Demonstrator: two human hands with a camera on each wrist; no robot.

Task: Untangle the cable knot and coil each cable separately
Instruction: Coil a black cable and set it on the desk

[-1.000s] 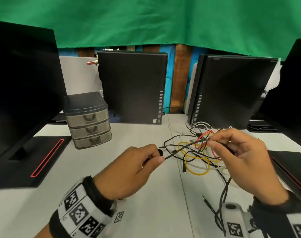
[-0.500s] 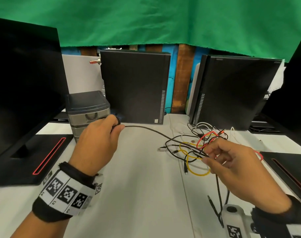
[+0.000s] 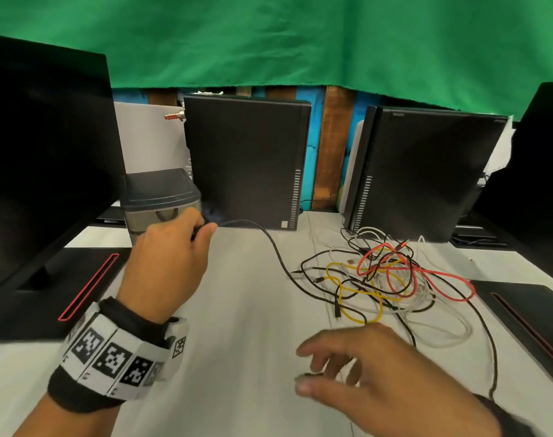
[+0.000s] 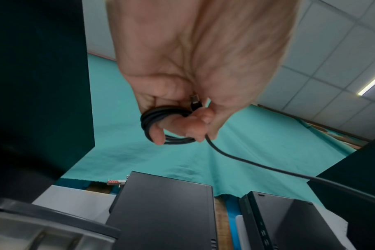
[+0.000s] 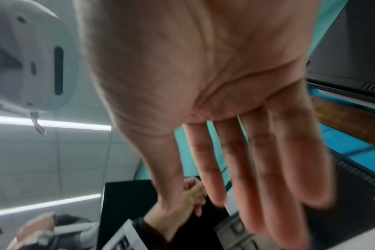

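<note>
A tangle of cables [image 3: 382,279] lies on the white table [image 3: 243,357] at centre right: black, white, a yellow cable [image 3: 341,290] and a red cable [image 3: 439,277]. My left hand [image 3: 174,257] is raised at the left in front of the drawer unit and grips a black cable [image 3: 273,244] that runs from it down into the tangle. In the left wrist view several loops of this black cable [image 4: 158,118] are wound round my fingers [image 4: 158,135], the plug beside the thumb. My right hand [image 3: 363,373] hovers near the table's front, fingers spread and holding nothing; its fingers [image 5: 257,169] are straight.
A grey drawer unit [image 3: 158,197] stands behind my left hand. Two black computer towers [image 3: 246,165] [image 3: 426,175] stand upright at the back. A black monitor [image 3: 42,152] on a red-lined base fills the left, another monitor base [image 3: 527,313] the right.
My right hand let go of the tangle and drew back toward me, now open. My left hand stayed up at the left, and the black cable between it and the tangle went slack.
</note>
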